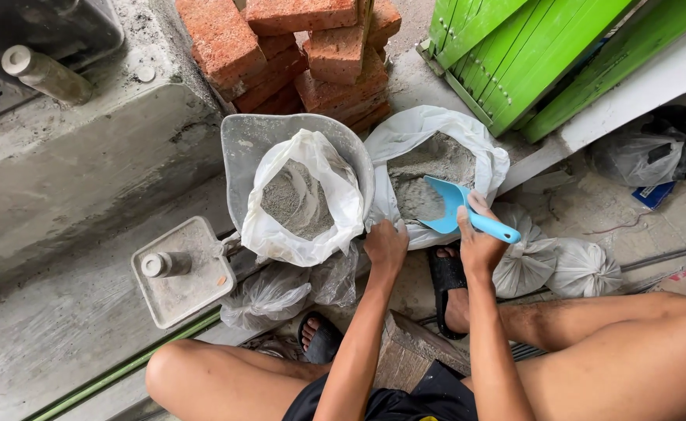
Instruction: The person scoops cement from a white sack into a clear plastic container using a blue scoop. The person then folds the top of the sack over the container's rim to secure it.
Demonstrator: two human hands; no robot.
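Head view looks down at a seated person on the concrete floor (pixel 62 327). Right hand (pixel 479 242) has its grip clamped on the handle of a light blue plastic scoop (pixel 456 206), whose blade rests in the grey powder of an open white plastic bag (pixel 436 148). Left hand (pixel 386 245) pinches that bag's near rim, fingers together on the plastic. Just beside it – to the left – a second white bag of powder (pixel 300 199) sits in a grey metal pan (pixel 245 144) – red bricks (pixel 296 47) stacked behind
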